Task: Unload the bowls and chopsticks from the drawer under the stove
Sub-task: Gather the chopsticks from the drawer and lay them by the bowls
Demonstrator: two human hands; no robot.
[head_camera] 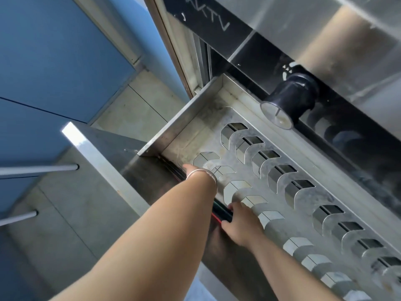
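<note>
While both arms reach into drawer, right hand on chopsticks

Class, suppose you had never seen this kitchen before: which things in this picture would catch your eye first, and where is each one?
First come the two bare arms reaching in from the bottom, the left hand with a silver bangle and the right hand, both at the near edge of the open steel drawer, on dark chopsticks. Next, the drawer's metal rack of curved slots runs diagonally, with no bowls visible. Above it, a black stove knob juts out.
</note>
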